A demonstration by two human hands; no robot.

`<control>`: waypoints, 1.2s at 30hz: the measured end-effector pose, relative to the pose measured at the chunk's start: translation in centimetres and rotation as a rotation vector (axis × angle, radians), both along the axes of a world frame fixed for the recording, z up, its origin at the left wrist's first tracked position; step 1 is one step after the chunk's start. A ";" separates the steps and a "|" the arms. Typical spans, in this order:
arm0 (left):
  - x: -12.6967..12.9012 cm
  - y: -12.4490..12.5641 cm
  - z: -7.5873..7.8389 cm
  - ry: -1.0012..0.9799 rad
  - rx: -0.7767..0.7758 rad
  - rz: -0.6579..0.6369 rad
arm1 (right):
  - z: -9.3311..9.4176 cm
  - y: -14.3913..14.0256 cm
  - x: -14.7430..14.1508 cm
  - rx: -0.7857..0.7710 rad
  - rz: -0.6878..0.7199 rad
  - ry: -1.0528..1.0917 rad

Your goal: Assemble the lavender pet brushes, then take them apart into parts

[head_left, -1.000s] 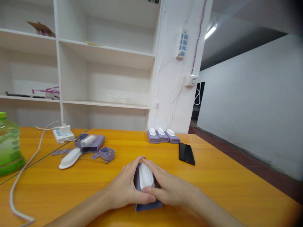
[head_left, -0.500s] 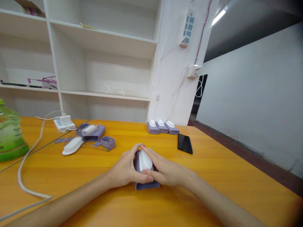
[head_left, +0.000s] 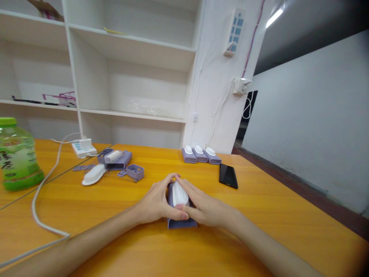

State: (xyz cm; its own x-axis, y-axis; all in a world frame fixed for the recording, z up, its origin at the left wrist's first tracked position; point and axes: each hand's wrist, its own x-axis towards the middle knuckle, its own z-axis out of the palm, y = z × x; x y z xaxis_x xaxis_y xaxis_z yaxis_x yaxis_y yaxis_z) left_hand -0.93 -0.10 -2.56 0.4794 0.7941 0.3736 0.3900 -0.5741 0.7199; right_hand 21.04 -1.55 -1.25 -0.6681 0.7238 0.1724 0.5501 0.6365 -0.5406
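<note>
A purple plastic case (head_left: 182, 223) with a rounded white piece (head_left: 180, 194) on top lies on the table in front of me. My left hand (head_left: 157, 202) curves around its left side, thumb across the near end of the white piece. From the right, my right hand (head_left: 201, 204) wraps it the same way. The fingertips of both hands meet at the far end, and the thumbs come together at the near end. Much of the purple case is hidden under the hands.
On the wooden table (head_left: 138, 250), three purple cases with white tops (head_left: 199, 154) stand at the back, near a black phone (head_left: 228, 176). Loose purple parts (head_left: 119, 161) and a white oval piece (head_left: 93, 175) lie left. A green bottle (head_left: 20, 157), cable (head_left: 37, 215) and power strip (head_left: 83, 148) are further left.
The whole view has shifted slightly, so things appear a little further right and more of the bottle shows. Both hands keep the same hold on the case.
</note>
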 end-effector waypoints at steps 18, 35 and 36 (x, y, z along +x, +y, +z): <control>-1.2 -0.3 1.1 0.155 -0.129 -0.070 | 0.9 -0.9 0.5 -0.026 -0.063 0.234; -1.2 -0.7 2.2 0.095 -0.089 -0.123 | -0.7 0.5 0.4 -0.213 -0.075 0.502; -1.0 -1.0 2.4 0.075 -0.106 -0.124 | -0.8 0.6 0.4 -0.253 -0.077 0.528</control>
